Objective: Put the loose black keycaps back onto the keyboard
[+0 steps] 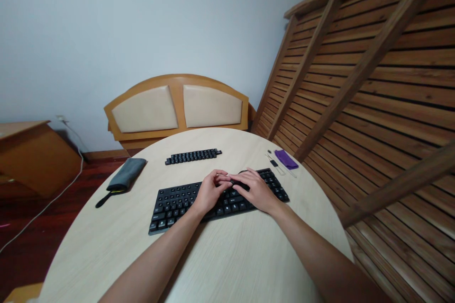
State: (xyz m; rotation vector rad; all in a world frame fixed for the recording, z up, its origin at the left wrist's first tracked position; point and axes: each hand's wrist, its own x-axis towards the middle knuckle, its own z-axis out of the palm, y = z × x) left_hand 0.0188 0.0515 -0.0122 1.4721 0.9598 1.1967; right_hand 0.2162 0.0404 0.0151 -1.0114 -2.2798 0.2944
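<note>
A black keyboard [213, 218] lies at a slant on the round table. The upper left part of it shows bare key posts, while keycaps sit on its lower rows. Above its middle, my left hand [212, 191] has its fingers bent and pinched together. My right hand [256, 189] meets it from the other side, fingers curled, fingertips close to the left ones. Between the fingertips is a small dark piece [232, 182], mostly hidden; I cannot make out what it is. Behind the keyboard, loose black keycaps [194, 156] stand in tight rows.
A grey pouch [127, 175] with a black loop lies at the table's left. On the right are a folded purple cloth [286, 159] and a wire puller with a black handle [274, 164]. A headboard [179, 99] stands behind; wooden slats [355, 99] lean at right.
</note>
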